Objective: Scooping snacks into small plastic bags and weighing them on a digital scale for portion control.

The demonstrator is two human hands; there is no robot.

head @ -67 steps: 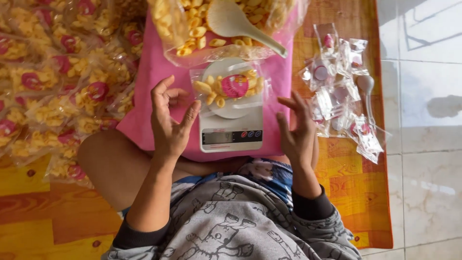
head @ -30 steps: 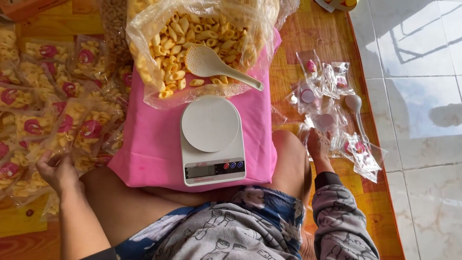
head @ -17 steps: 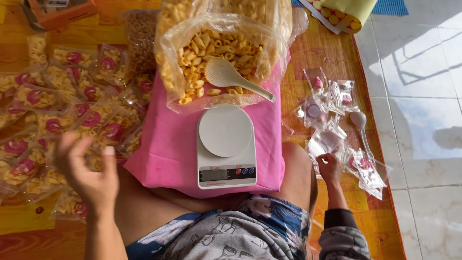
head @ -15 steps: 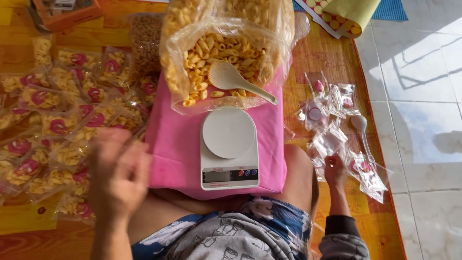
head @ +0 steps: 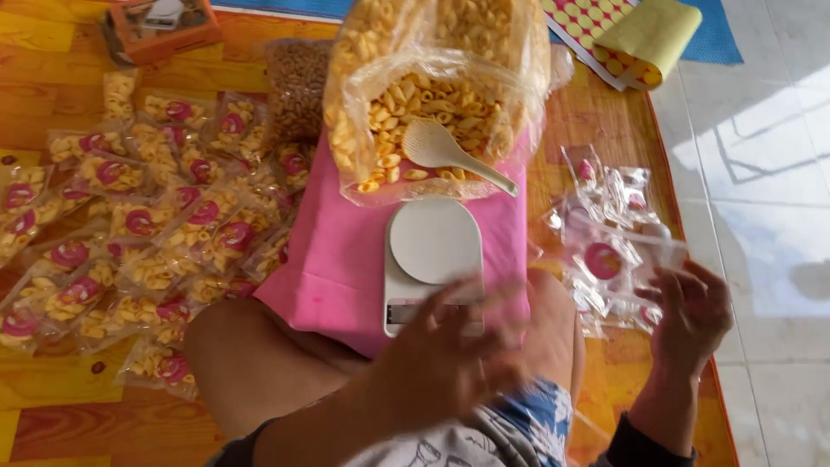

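Sitting on the pink cloth (head: 346, 259): big clear bag of yellow snack pieces (head: 432, 95) with a pale scoop (head: 441, 151) lying in it, white kitchen scale (head: 432, 251) just below. Spreading at far left, filled packets (head: 138, 233). Holding an empty clear pouch (head: 631, 255) pinched in the fingers, right hand (head: 692, 316), beside a pile of empty pouches (head: 605, 207). Blurring across the scale's display, left hand (head: 441, 363), seemingly empty, grip hard to make out.

My white scale (head: 434, 251) sits on a pink cloth (head: 337, 259). Yellow snacks fill the clear big bag (head: 432, 104); small clear packets (head: 156, 225) bear round pink labels, on an orange wood-patterned mat (head: 52, 398).
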